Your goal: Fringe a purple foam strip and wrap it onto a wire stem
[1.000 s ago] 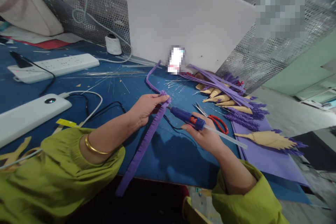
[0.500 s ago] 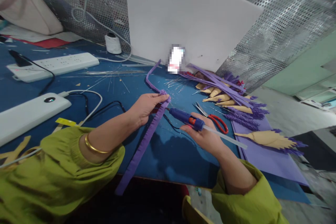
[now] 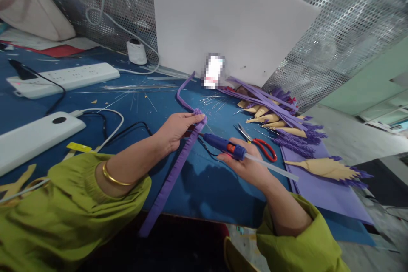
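My left hand (image 3: 178, 129) pinches a long purple paper strip (image 3: 172, 177) near its gathered upper end, thumb on top. The strip's lower end hangs past the table's front edge, and a thinner purple length runs up and away from the fingers. A blue hot glue gun (image 3: 223, 144) lies in my right hand (image 3: 247, 161), its nozzle beside the strip just below my left fingers. I cannot tell whether the nozzle touches the paper. Out of the gun's back sticks a clear glue stick (image 3: 274, 167).
Red-handled scissors (image 3: 265, 149) lie right of the glue gun. Beyond them are purple strips and tan-wrapped purple flowers (image 3: 328, 167) on purple sheets (image 3: 338, 204). A power strip (image 3: 70, 78), a white power bank (image 3: 38, 140) and cables occupy the left. A lit phone (image 3: 213, 71) leans against a white board (image 3: 223, 21).
The glue gun has shifted very slightly left and down along the strip. My left hand keeps its hold on the paper.
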### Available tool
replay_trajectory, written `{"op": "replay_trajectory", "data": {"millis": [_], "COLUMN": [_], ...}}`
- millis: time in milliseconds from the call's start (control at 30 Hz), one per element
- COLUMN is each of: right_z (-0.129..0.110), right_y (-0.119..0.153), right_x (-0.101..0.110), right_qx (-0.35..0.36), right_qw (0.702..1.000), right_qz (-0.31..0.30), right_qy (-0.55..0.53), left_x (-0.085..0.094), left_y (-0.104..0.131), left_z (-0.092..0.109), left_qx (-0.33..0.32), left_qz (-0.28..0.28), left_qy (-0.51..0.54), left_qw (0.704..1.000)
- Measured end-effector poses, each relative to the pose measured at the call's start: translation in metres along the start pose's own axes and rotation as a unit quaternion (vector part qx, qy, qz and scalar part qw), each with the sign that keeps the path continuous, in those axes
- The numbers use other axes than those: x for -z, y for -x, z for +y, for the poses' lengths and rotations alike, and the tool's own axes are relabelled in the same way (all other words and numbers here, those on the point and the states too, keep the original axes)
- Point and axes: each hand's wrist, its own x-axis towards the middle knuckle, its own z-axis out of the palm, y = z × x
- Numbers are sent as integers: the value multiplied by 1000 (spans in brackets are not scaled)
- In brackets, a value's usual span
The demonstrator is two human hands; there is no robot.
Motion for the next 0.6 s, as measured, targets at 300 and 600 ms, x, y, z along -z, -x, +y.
{"op": "replay_trajectory", "data": {"millis": [300,600], "right_z": [3,31], "right_y": [-2,-15], "right_x": [0,13], "right_qx": [-40,-147], "right_qw": [998,912], "right_qz": [-34,119], "right_qy": [-38,-364], "left_x": [1,3], "left_y": [-1,-2], "left_z": [-1,2], "left_qx": [4,13], "left_qz": [4,45], "left_qy": [14,24], "left_qw": [1000,999]}}
